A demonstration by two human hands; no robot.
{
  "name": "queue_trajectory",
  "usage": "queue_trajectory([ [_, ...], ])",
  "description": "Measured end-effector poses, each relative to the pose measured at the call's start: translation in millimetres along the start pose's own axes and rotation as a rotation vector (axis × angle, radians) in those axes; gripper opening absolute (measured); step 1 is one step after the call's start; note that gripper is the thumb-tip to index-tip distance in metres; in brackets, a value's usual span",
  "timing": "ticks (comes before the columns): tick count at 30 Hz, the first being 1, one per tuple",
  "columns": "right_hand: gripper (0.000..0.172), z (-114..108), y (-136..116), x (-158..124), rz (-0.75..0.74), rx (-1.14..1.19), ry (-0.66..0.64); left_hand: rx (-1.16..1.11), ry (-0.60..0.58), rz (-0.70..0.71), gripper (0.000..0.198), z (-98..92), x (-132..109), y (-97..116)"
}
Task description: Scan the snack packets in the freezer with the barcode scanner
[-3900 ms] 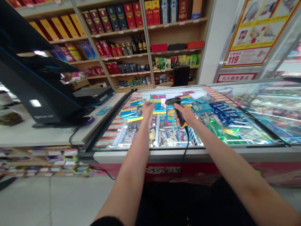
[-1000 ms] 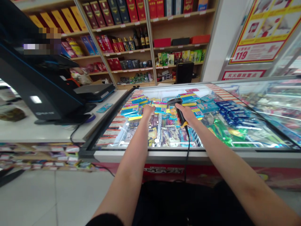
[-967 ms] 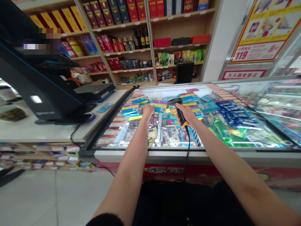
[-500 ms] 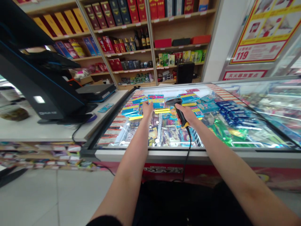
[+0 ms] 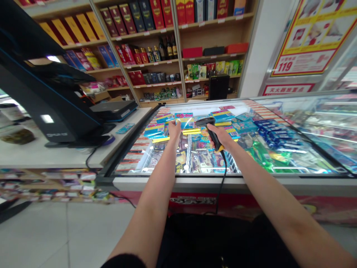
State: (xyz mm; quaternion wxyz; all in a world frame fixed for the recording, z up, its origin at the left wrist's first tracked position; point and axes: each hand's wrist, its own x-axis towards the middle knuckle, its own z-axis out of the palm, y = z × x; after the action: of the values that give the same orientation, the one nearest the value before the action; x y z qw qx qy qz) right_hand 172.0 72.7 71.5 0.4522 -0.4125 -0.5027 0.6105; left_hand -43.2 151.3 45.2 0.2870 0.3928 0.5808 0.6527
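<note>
The left hand [image 5: 174,130] is lifting a flat blue-and-yellow packet [image 5: 184,120] higher over the glass-topped freezer [image 5: 223,181]. The packet is drawing away from the black handheld barcode scanner [image 5: 205,121].

Two hands: one left hand [image 5: 174,131], one right hand [image 5: 216,137]. One pink-and-yellow packet [image 5: 184,120] in the left, one black barcode scanner [image 5: 209,130] in the right, with one black cable [image 5: 222,178]. One glass-topped freezer [image 5: 279,181], its packets too many to count. One desk [image 5: 55,158], with one flat black device [image 5: 113,106] and one blue card [image 5: 125,128]. Two red boxes [image 5: 192,52] and one black box [image 5: 214,51] on one wooden shelf [image 5: 212,57]. One yellow-bordered poster [image 5: 308,37], one red sign [image 5: 287,89].
</note>
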Motion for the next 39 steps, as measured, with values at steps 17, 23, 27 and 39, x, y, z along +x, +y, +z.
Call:
queue_trajectory([
  [17, 0.037, -45.0, -14.7, -45.7, -0.068, 0.013, 0.141, -0.366, -0.337, -0.244, 0.014, 22.1, -63.9, 26.6],
  [23, 0.036, -79.4, -27.4, -62.9, -0.142, 0.057, 0.236, -0.315, -0.558, -0.289, 0.015, 59.9, -98.1, 32.4],
  [27, 0.037, -98.5, -26.3, -69.5, -0.15, 0.086, 0.26, -0.272, -0.606, -0.287, 0.014, 90.2, -116.2, 31.3],
  [39, 0.034, -121.0, -8.0, -67.4, -0.139, 0.153, 0.32, 0.951, -0.451, 0.565, 0.065, 115.5, -150.8, 26.2],
])
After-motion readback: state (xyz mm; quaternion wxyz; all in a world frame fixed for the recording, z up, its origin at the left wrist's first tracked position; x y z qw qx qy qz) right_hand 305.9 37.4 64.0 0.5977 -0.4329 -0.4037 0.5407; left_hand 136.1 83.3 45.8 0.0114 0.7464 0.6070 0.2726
